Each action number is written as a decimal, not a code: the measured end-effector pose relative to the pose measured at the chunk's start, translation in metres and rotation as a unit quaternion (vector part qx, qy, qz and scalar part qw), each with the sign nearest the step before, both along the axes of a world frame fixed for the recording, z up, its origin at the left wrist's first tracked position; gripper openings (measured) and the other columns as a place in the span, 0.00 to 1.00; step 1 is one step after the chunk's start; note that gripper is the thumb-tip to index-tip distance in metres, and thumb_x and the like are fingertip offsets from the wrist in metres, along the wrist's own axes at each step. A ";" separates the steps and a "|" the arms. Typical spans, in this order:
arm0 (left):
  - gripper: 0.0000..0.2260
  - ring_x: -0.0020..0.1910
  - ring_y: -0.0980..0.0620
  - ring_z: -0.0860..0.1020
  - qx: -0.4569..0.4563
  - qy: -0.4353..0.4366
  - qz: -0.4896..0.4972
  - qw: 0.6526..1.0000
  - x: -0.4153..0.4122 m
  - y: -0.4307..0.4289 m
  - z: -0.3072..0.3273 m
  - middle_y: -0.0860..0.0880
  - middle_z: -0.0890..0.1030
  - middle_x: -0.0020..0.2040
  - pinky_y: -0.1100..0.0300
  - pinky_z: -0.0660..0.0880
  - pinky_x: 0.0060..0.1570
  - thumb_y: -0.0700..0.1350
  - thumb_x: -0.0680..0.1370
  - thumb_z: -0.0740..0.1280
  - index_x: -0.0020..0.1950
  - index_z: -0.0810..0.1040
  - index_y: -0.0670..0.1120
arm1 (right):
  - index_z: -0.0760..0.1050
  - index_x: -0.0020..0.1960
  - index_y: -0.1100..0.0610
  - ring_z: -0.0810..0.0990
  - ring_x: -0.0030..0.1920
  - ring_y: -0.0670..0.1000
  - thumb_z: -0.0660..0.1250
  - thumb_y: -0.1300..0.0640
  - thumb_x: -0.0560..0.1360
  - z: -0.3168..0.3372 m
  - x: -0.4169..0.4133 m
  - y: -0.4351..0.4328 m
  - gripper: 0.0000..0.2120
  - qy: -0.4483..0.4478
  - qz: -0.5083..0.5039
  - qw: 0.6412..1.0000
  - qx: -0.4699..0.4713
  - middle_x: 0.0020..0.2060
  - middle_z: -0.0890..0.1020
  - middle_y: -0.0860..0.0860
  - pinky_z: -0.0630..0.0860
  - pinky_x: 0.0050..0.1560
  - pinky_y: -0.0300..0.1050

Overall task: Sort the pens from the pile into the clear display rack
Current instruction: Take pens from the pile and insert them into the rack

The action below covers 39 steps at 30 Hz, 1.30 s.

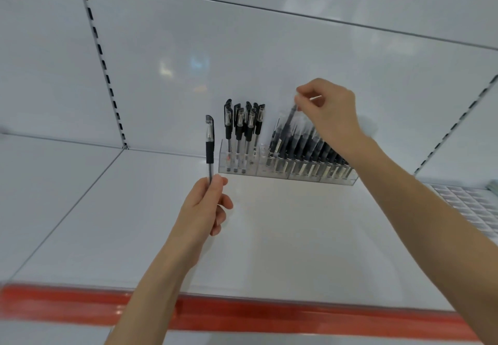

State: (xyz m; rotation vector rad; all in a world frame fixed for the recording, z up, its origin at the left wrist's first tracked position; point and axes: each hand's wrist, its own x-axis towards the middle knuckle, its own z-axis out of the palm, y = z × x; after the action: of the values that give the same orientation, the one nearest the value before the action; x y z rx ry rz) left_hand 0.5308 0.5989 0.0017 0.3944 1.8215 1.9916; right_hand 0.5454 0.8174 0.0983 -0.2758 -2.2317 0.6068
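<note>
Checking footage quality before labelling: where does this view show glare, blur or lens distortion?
Head view: glare patches on the glossy back panel; the red edge strip is blur-smeared; wide-angle distortion slants the slotted uprights; the slim pen in the right hand looks hazy, the black-grip pen in the left hand sharper.

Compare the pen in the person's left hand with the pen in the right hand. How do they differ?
The left-hand pen stands upright, clear of the rack; the right-hand pen leans, its lower end among the racked pens. The left hand grips its pen at the bottom; the right hand pinches its pen at the top. Both are dark pens.
</note>
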 end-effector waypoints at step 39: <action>0.32 0.70 0.47 0.64 -0.426 0.353 -0.096 0.828 -0.017 -0.005 -0.032 0.46 0.66 0.71 0.58 0.60 0.65 0.63 0.76 0.53 0.74 0.58 0.46 | 0.74 0.50 0.53 0.83 0.43 0.49 0.66 0.61 0.73 0.004 0.006 -0.022 0.07 0.028 0.061 0.988 -0.136 0.41 0.82 0.50 0.80 0.50 0.47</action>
State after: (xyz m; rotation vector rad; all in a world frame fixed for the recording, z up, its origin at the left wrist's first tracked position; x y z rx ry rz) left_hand 0.5135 0.5938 -0.0304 1.0378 2.7224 0.7329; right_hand 0.5517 0.7949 0.1026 -0.2574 -2.1211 0.9767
